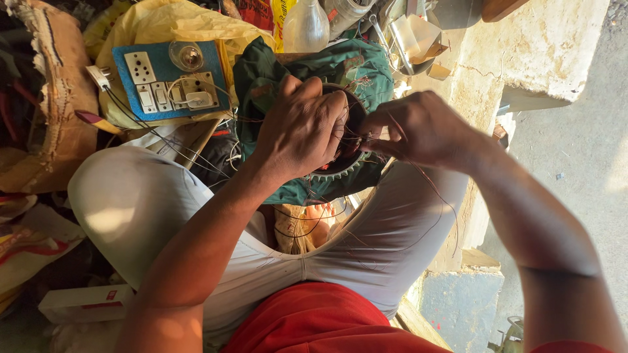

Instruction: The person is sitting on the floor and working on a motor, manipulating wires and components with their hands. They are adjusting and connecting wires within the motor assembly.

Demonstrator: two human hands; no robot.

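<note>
Toothed ring [340, 171] on a cloth [356, 72] over the lap, between left hand [302, 127] and right hand [422, 127]. Switchboard [171, 80] left of the cloth, on a bag [176, 23]. Bottle [306, 26] behind the cloth. Box [85, 302] beside the left knee.

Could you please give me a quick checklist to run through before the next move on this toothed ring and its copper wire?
1. Left hand steadies the toothed ring: ok, it covers and grips it.
2. Right hand pinches the copper wire: ok.
3. Ring rests on the green cloth: ok.
4. Loose wire free of tangles: cannot tell, strands trail over the lap.
5. Blue switchboard apart from both hands: ok.
</note>
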